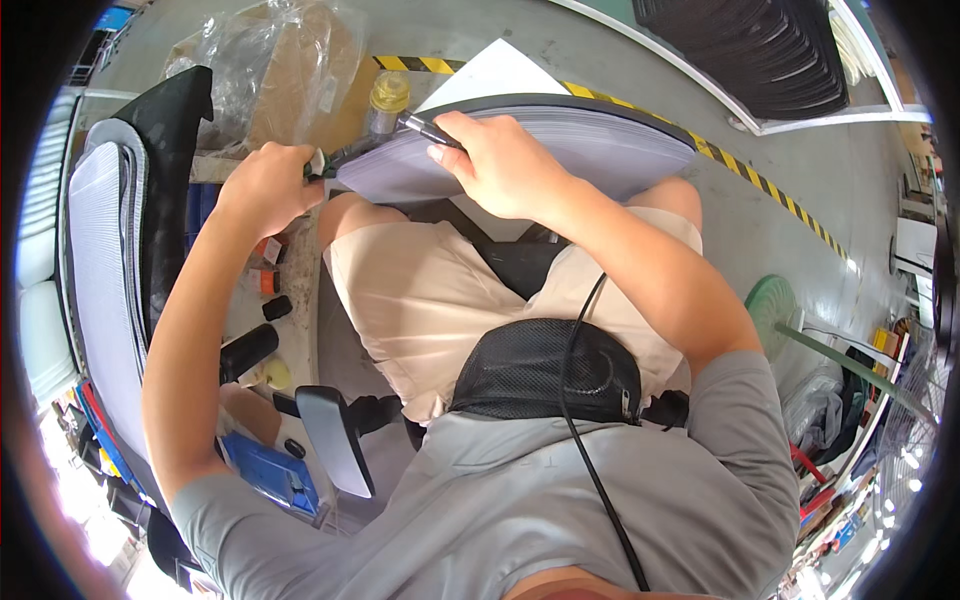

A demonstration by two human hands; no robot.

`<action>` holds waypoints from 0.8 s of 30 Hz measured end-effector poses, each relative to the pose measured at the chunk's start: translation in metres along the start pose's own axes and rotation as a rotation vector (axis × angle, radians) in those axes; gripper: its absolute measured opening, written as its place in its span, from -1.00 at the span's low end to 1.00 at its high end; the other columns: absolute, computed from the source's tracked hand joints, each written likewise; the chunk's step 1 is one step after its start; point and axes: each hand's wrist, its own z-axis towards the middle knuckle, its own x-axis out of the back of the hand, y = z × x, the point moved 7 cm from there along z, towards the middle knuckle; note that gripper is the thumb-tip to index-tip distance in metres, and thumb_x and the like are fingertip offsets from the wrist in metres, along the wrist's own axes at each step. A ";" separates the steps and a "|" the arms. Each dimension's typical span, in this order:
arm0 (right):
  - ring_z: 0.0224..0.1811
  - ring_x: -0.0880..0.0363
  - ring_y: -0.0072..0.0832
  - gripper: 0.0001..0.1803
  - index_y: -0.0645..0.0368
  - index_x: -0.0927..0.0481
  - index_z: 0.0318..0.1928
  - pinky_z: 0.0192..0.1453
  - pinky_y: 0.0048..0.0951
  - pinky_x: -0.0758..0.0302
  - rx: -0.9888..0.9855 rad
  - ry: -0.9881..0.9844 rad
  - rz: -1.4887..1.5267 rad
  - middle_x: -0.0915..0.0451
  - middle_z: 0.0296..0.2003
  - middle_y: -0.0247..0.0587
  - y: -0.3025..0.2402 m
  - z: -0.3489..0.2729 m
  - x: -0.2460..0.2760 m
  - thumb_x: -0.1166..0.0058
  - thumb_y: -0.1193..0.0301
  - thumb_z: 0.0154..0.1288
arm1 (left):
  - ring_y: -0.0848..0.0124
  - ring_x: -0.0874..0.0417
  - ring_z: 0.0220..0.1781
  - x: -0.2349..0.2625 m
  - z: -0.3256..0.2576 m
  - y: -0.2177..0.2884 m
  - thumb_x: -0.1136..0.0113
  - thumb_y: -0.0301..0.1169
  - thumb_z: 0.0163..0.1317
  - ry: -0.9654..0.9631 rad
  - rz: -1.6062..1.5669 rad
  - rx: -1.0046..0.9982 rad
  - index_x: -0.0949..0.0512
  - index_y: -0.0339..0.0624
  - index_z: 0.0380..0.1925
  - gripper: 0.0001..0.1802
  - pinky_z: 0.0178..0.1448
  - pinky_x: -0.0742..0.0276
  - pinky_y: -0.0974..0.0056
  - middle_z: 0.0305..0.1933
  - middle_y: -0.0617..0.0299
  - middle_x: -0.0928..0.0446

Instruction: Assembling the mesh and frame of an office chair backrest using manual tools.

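My right hand is closed round a slim dark-handled tool. The tool's light, metal-looking end points left, toward a clear jar with a yellow top. Curled fingers of my left hand grip a small dark green and whitish piece; its kind cannot be made out. Just right of that hand, a thick stack of curved grey sheets with a dark edge stands across my knees. My right forearm passes over the stack and hides part of it.
Left of me is a cluttered worktop with a black cylinder, orange-labelled small boxes and a blue case. More grey sheets stand at far left. Beyond are clear plastic wrapping, striped floor tape and a rack.
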 end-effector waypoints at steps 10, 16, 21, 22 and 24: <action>-0.28 -0.64 0.19 -0.71 0.33 -0.56 0.02 -0.20 0.07 -0.51 0.048 -0.026 0.038 -0.64 -0.39 0.20 -0.018 0.012 -0.012 -0.11 0.35 0.47 | -0.07 -0.76 -0.20 -0.005 -0.014 -0.016 -0.32 -0.25 0.19 -0.010 -0.020 0.058 -0.69 -0.26 -0.14 -0.66 0.01 -0.66 -0.02 -0.35 -0.11 -0.71; -0.40 -0.56 0.14 -0.78 0.27 -0.53 -0.08 -0.29 -0.03 -0.42 0.083 -0.034 0.036 -0.58 -0.45 0.16 -0.014 0.014 -0.024 -0.11 0.34 0.50 | 0.03 -0.78 -0.24 -0.012 -0.023 -0.027 -0.33 -0.25 0.19 0.038 0.029 0.066 -0.69 -0.24 -0.16 -0.68 -0.02 -0.67 0.02 -0.43 0.01 -0.71; -0.34 -0.60 0.15 -0.75 0.28 -0.55 -0.01 -0.22 -0.03 -0.48 0.066 -0.118 0.001 -0.62 -0.39 0.17 -0.019 0.021 -0.031 -0.13 0.34 0.49 | -0.04 -0.76 -0.17 -0.020 -0.028 -0.037 -0.35 -0.23 0.18 -0.106 -0.100 0.183 -0.68 -0.26 -0.15 -0.65 0.02 -0.65 -0.01 -0.34 -0.07 -0.71; -0.34 -0.60 0.15 -0.75 0.28 -0.55 -0.01 -0.22 -0.03 -0.48 0.069 -0.120 0.002 -0.62 -0.39 0.17 -0.019 0.020 -0.033 -0.13 0.34 0.49 | -0.07 -0.75 -0.15 -0.022 -0.029 -0.039 -0.35 -0.22 0.18 -0.061 -0.078 0.157 -0.67 -0.27 -0.15 -0.64 0.03 -0.65 -0.02 -0.31 -0.11 -0.71; -0.31 -0.62 0.14 -0.72 0.29 -0.57 0.03 -0.20 -0.03 -0.51 0.169 -0.015 0.041 -0.64 -0.37 0.18 -0.027 0.019 -0.030 -0.12 0.33 0.49 | -0.10 -0.74 -0.13 -0.025 -0.031 -0.046 -0.35 -0.22 0.18 -0.016 -0.057 0.134 -0.67 -0.28 -0.15 -0.63 0.04 -0.64 -0.03 -0.28 -0.16 -0.70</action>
